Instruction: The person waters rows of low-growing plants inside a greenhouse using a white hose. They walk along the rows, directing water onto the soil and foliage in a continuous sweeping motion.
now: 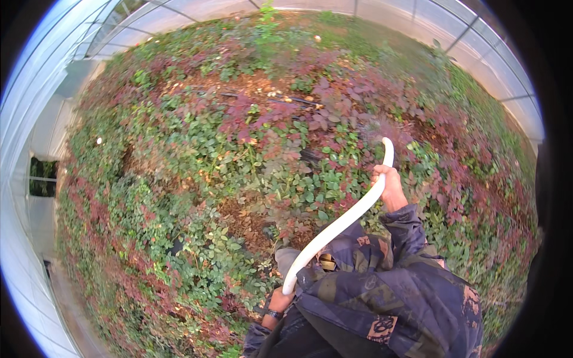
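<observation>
A long, curved white tube (340,230) runs slantwise in front of my body. My right hand (388,184) is closed around its upper part, just below the bent tip. At the lower end, my left hand (280,302) holds the tube, with its fingers partly hidden behind it; a dark band circles that wrist. The tube's tip points into rose-like bushes (331,179) with green and dark red leaves. A hazy blur lies over the leaves just beyond the tip; whether it is spray or dust I cannot tell.
Dense bushes surround me on all sides. Black irrigation pipes (300,100) lie on brown soil and dry leaves farther ahead. Translucent greenhouse sheeting (488,58) on a metal frame encloses the plants. A dark opening (43,176) shows in the left wall.
</observation>
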The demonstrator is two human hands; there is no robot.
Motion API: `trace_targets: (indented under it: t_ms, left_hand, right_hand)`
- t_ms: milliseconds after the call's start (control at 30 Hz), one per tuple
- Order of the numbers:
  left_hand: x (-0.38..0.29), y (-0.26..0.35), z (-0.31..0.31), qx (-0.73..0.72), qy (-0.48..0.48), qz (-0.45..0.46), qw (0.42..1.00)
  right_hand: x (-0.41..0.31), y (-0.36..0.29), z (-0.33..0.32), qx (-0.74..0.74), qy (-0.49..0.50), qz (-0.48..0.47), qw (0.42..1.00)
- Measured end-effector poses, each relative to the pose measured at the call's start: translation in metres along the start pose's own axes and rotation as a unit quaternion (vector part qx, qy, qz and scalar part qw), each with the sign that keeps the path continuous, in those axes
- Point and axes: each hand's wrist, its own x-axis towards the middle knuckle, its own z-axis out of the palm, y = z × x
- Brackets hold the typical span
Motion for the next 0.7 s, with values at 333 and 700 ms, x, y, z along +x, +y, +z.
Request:
trace_targets:
  t_ms: [333,700]
  left_hand:
    - [-0.016,-0.023,0.012,-0.013,0.073,-0.022,0.997]
    - [-0.018,-0.036,0.014,0.005,0.095,-0.043,0.995]
  right_hand:
    - [0.03,0.028,0.081,-0.053,-0.154,0.099,0.982]
    - [0.031,0.045,0.145,-0.08,-0.24,0.139,0.957]
